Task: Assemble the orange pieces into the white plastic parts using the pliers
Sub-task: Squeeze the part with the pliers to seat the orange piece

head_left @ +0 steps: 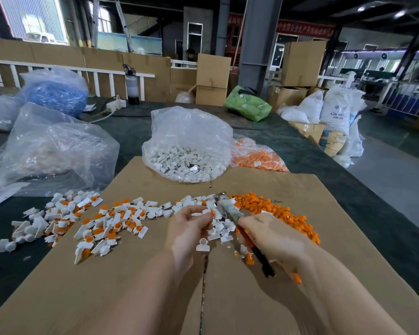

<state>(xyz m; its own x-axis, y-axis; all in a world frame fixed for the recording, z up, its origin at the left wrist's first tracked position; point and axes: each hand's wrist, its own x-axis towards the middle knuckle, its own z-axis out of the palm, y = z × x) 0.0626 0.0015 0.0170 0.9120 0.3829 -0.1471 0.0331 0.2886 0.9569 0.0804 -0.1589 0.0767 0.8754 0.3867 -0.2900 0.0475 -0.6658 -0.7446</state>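
Lying far left of the fingers is a big spread of finished parts (87,226) (white ones with orange inside) on flat cardboard (131,286) over the dark worktop (348,189). Next comes the left hand (189,228). Its fingers (205,217) are curled and pinch a small white plastic part (209,212) with a bit of orange on it. Just under those fingers sits one loose white piece (202,245). Right beside them is the nose of the pliers (228,207), pointing at the pinched part. The right hand (273,238) grips the pliers' handles, fingers wrapped round them. Past the right fingers lies a heap of orange pieces (283,213). Far above both hands stand a clear bag of white parts (186,151) and, right of it, a bag of orange pieces (259,158).
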